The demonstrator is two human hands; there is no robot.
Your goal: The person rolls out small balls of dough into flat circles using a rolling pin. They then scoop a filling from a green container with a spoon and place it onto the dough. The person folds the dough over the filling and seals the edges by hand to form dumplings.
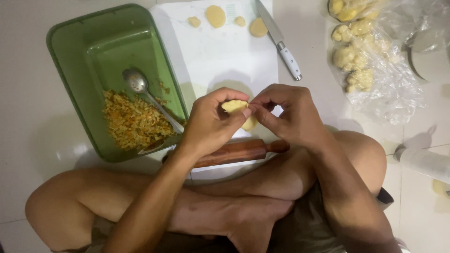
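Note:
A pale yellow piece of dough is held between both hands above a white sheet. My left hand cups it from the left, thumb and fingers pinching its edge. My right hand pinches the same edge from the right. Much of the dough is hidden by my fingers. A wooden rolling pin lies just below my hands, by my crossed legs.
A green rectangular tray at left holds shredded orange-yellow filling and a metal spoon. Flat dough discs and a white-handled knife lie at the top. A clear plastic bag of dough lumps sits at right.

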